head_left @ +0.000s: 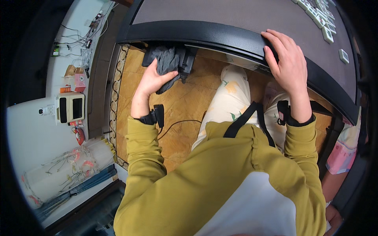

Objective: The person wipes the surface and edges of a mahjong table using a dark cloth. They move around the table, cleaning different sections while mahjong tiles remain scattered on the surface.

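A crumpled dark grey cloth (168, 65) is in my left hand (149, 80), its thumb lying over the cloth and the other fingers partly hidden behind it. This hand is just below the table edge, beside a black drawer-like tray (188, 61) under the tabletop. My right hand (289, 61) rests on the padded black rim (197, 32) of the table, fingers stretched over it and holding nothing. Beyond the rim lies the table's grey playing surface (220, 11).
Several mahjong tiles (315, 15) stand at the far right of the table, and a single tile (343, 56) lies nearer. Part of another person (340, 161) shows at right. A side ledge (100, 67) runs along the left. A black cable (179, 122) trails near my left wrist.
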`<state>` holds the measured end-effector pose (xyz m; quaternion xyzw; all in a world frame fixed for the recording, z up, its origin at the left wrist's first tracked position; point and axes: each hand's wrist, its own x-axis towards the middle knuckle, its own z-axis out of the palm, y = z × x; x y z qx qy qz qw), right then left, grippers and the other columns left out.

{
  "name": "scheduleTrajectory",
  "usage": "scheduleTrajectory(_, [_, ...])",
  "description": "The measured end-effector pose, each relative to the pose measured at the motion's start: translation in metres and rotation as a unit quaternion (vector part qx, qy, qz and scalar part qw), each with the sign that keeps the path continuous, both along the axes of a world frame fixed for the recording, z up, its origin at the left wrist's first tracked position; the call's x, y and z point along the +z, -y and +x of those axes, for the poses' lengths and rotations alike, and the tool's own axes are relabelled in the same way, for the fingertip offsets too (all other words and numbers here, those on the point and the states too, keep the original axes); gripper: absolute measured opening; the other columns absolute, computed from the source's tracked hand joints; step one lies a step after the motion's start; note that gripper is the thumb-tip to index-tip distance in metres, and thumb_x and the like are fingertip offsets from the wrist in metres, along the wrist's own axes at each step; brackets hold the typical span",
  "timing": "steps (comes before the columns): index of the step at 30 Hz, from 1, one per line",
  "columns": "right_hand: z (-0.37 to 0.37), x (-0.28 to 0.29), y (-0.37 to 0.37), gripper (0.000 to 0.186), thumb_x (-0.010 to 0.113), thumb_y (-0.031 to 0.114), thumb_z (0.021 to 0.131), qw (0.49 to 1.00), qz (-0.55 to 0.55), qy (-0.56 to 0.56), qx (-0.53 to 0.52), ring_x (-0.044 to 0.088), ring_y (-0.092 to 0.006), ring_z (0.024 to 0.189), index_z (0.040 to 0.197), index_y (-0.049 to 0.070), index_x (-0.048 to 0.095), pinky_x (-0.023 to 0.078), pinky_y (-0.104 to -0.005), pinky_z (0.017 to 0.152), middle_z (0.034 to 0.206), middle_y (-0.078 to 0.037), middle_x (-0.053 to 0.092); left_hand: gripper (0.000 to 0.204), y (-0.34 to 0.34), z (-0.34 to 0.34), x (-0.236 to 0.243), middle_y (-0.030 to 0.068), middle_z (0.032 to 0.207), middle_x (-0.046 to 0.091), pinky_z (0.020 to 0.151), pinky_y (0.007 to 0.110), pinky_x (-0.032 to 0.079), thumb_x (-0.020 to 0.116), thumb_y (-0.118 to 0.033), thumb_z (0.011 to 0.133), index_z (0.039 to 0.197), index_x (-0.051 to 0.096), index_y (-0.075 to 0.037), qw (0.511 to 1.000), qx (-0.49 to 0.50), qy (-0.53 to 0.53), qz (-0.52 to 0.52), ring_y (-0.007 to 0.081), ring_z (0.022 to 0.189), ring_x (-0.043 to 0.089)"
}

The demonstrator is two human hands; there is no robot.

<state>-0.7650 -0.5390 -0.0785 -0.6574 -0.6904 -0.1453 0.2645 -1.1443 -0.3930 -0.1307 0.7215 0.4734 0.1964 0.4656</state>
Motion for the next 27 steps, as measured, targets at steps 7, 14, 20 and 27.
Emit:
scheduleTrajectory(7, [0.001, -0.002, -0.002, 0.031, 0.061, 0.025, 0.096, 1.0, -0.008, -0.002, -0.005, 0.063, -0.0258, 0.115, 0.124, 0.013, 0.068, 0.051, -0.0384, 0.093, 0.123, -0.007, 0.068, 0.073, 0.023, -0.01, 0.019, 0.0141, 0.125, 0.063, 0.099, 0.041, 0.052, 0.085, -0.012, 0.07, 0.138, 0.059, -0.011, 0.92, 0.042, -0.26, 0.291, 0.035, 0.118, 0.058])
scheduleTrajectory(14, [0.001, -0.003, 0.0, 0.03, 0.062, 0.025, 0.096, 1.0, -0.004, 0.004, -0.009, 0.063, -0.0256, 0.115, 0.123, 0.013, 0.068, 0.051, -0.0384, 0.093, 0.124, -0.007, 0.068, 0.042, -0.011, 0.038, 0.018, 0.0099, 0.112, 0.054, 0.08, 0.041, 0.057, 0.072, -0.006, 0.074, 0.114, 0.071, -0.018, 0.764, -0.107, -0.481, 0.417, 0.0308, 0.11, 0.054])
scheduleTrajectory(20, [0.002, -0.002, 0.001, 0.031, 0.065, 0.027, 0.095, 0.999, -0.001, -0.033, 0.015, 0.063, -0.0272, 0.114, 0.121, 0.012, 0.068, 0.051, -0.039, 0.093, 0.123, -0.007, 0.068, 0.034, 0.012, 0.033, 0.016, 0.0104, 0.113, 0.053, 0.08, 0.039, 0.059, 0.078, -0.011, 0.072, 0.104, 0.067, -0.008, 0.766, -0.081, -0.518, 0.372, 0.0301, 0.11, 0.054])
scheduleTrajectory(27, [0.003, 0.003, 0.004, 0.03, 0.065, 0.024, 0.094, 0.997, -0.028, -0.063, 0.034, 0.061, -0.0272, 0.117, 0.12, 0.011, 0.068, 0.049, -0.0391, 0.097, 0.122, -0.007, 0.068, 0.057, 0.058, -0.012, 0.023, 0.0208, 0.124, 0.055, 0.101, 0.044, 0.05, 0.08, -0.024, 0.065, 0.115, 0.068, 0.001, 0.884, 0.078, -0.418, 0.194, 0.0387, 0.12, 0.055])
